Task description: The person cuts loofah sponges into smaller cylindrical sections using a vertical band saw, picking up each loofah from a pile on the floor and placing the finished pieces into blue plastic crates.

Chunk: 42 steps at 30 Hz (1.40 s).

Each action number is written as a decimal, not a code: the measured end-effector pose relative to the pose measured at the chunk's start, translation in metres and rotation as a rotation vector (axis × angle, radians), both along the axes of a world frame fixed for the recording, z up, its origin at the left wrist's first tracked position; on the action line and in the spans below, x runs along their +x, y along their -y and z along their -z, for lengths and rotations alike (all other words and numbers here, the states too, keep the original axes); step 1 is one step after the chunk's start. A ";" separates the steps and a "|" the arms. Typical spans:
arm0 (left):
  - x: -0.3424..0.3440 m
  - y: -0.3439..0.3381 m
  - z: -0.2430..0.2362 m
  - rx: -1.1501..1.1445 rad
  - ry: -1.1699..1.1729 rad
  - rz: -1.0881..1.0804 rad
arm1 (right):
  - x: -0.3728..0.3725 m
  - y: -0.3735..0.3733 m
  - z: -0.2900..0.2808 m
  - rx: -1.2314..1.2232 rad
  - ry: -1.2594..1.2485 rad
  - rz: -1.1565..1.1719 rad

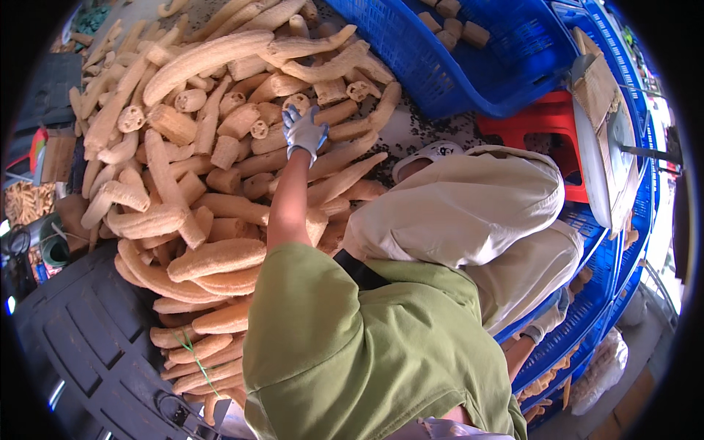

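Note:
A large heap of dried loofahs (209, 62), whole and cut, spreads over the floor on the left. My left hand (304, 133), in a white and blue glove, reaches over the heap with its fingers apart. Just beyond its fingertips lies a loofah piece (297, 103) with its holed cut end showing. Down by my right leg, my right hand (548, 321), also gloved, is beside a blue crate (598, 282). Its fingers are largely hidden, so whether it grips anything does not show.
A big blue basket (440, 81) with a few cut pieces (455, 29) stands at the far side. Next to it are a red stool (539, 132) and a pale board (598, 139) with a metal bar. Dark seeds litter the floor. A tied loofah bundle (202, 359) lies near a dark plastic panel (88, 330).

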<state>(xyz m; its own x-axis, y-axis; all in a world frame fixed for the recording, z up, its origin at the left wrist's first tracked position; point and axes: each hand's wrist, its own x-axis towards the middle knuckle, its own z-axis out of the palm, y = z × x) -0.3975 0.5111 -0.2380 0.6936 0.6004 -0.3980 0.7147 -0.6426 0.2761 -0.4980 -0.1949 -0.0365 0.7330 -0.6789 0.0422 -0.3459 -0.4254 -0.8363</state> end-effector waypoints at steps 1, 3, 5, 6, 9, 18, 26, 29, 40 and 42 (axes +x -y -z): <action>0.008 0.004 -0.001 0.093 -0.072 0.015 | 0.002 0.006 -0.001 -0.011 -0.008 -0.013; 0.033 -0.010 0.011 0.054 -0.225 0.004 | -0.001 0.026 0.001 -0.032 -0.023 -0.030; 0.047 -0.023 0.025 0.060 -0.266 -0.040 | -0.005 0.042 0.002 -0.008 -0.051 -0.013; 0.050 -0.035 0.034 0.020 -0.263 -0.058 | -0.005 0.046 0.002 0.014 -0.069 -0.010; 0.056 -0.055 0.038 -0.078 -0.351 -0.017 | -0.011 0.049 -0.005 -0.035 -0.167 0.007; -0.043 -0.095 0.071 -0.758 0.768 -0.314 | 0.032 0.015 -0.022 -0.131 -0.112 -0.073; -0.065 -0.005 -0.040 -1.886 1.321 -0.489 | 0.082 -0.045 -0.052 -0.165 0.240 -0.383; -0.049 0.021 -0.065 -2.182 1.294 -0.401 | 0.105 -0.088 -0.060 -0.062 0.374 -0.534; 0.079 0.131 -0.179 -1.855 1.142 0.321 | 0.111 -0.116 -0.051 -0.220 0.303 -0.532; 0.108 0.151 -0.185 -1.810 1.129 0.334 | 0.114 -0.113 -0.053 -0.220 0.309 -0.547</action>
<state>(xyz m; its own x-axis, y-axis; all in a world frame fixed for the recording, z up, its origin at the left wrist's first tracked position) -0.2895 0.3597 -0.0530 0.9522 -0.0222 0.3045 -0.2008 0.7059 0.6792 -0.3836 -0.0818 0.0167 0.9015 -0.1645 0.4003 0.2095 -0.6434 -0.7363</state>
